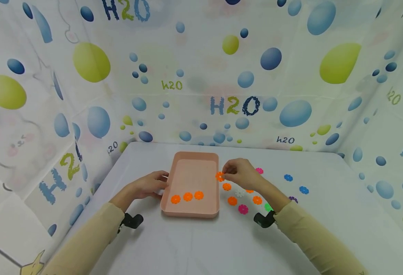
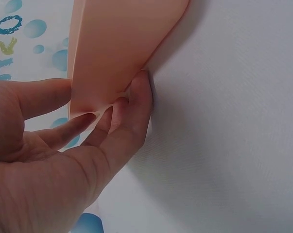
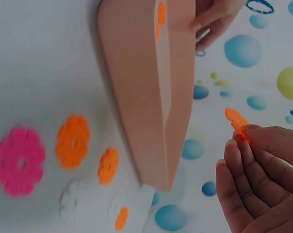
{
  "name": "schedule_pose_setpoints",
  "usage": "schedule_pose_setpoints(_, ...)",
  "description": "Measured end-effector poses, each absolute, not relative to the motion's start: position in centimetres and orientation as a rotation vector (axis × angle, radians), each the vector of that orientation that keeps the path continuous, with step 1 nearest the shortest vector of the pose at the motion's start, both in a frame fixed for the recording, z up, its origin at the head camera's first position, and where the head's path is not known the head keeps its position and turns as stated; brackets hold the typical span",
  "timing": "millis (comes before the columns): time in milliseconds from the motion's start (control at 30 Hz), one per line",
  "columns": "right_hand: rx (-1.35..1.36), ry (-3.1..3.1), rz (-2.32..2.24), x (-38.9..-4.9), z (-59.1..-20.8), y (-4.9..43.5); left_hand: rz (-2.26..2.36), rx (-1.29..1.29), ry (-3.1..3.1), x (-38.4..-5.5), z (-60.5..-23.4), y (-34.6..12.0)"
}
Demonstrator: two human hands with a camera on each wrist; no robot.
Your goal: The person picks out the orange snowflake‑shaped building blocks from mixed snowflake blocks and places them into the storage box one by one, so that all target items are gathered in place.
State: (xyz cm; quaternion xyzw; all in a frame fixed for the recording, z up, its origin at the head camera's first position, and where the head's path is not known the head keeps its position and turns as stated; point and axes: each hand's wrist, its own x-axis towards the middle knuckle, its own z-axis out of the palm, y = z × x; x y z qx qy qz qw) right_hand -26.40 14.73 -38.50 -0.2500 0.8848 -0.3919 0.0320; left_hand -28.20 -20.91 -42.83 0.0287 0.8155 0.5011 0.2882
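One orange flower disc (image 1: 219, 177) | edge pinched | right grip (image 1: 241, 172)

Back curtain (image 1: 194, 49) printed with large "H2O" lettering (image 1: 233, 106) near its bottom edge and at its top edge; small green "h2O" lettering (image 1: 171, 85) between, another darker toward the bottom right corner. Left side curtain (image 1: 29, 175) reads "H2" (image 1: 54, 185).

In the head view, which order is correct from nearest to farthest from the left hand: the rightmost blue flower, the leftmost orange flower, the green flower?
1. Leftmost orange flower: inside the tray, just right of the left hand.
2. Green flower: outside, right of the tray.
3. Rightmost blue flower: farther right than the green one.
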Motion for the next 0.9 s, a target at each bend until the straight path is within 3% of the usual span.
schedule_pose_setpoints(600, -0.698, 2.63, -1.367, -26.4, -40.4, 5.1, 1.352, 0.086, 2.154, -28.4, -42.6, -21.1)
schedule_pose_setpoints(900, -0.448, 2.617, -1.402, -26.6, -42.2, 1.9, 1.358, 0.098, 2.136, -28.5, -42.6, -21.2)
